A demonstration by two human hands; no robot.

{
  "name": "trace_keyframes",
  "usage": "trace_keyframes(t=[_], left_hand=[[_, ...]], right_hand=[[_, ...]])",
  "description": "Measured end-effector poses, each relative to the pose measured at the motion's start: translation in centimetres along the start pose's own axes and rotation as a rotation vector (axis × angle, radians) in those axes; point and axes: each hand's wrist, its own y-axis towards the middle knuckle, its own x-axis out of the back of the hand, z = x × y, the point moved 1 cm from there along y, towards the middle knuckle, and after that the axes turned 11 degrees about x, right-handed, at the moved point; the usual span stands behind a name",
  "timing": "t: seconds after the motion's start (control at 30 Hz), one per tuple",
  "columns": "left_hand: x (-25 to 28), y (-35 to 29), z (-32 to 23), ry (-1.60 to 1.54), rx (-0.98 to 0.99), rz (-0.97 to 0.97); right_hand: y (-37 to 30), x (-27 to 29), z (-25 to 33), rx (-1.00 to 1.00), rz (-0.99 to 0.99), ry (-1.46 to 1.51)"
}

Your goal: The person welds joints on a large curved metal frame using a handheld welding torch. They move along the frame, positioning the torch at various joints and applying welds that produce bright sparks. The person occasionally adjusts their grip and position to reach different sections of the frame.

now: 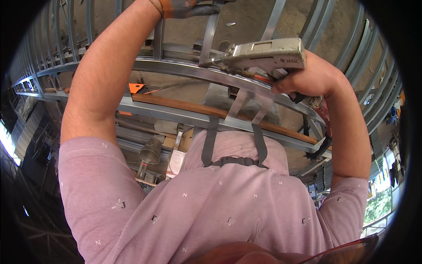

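Note:
My right hand (303, 81) is bare and wrapped round the grip of a worn, pale handheld welding gun (268, 53). The gun lies nearly level, its narrow nozzle pointing left. Its tip meets the joint where an upright metal bar (210, 37) stands on a long metal rail (189, 68). My left hand (187, 9), in an orange and grey glove, is at the top edge of the view. Its thumb side lies across that bar, closed on it as far as I can see; the other fingers are mostly cut off by the edge.
A second rail (171, 115) with a brown wooden strip (176, 104) runs close before my body. An orange triangular tool (136, 88) sits by the strip's left end. A metal cup (150, 151) stands lower left. Rows of metal bars (57, 35) line the far side.

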Motion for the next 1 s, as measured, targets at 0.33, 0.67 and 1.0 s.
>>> trace_keyframes(t=[0.33, 0.67, 1.0], left_hand=[[-0.10, 0.07, -0.41, 0.009, 0.030, -0.006], [-0.10, 0.23, -0.44, -0.005, 0.014, -0.031], [-0.29, -0.02, -0.25, -0.010, 0.010, -0.038]], right_hand=[[-0.18, -0.05, -0.45, 0.033, -0.004, -0.031], [-0.44, -0.28, -0.22, 0.043, -0.010, -0.057], [-0.87, -0.37, 0.21, 0.008, -0.032, -0.084]])
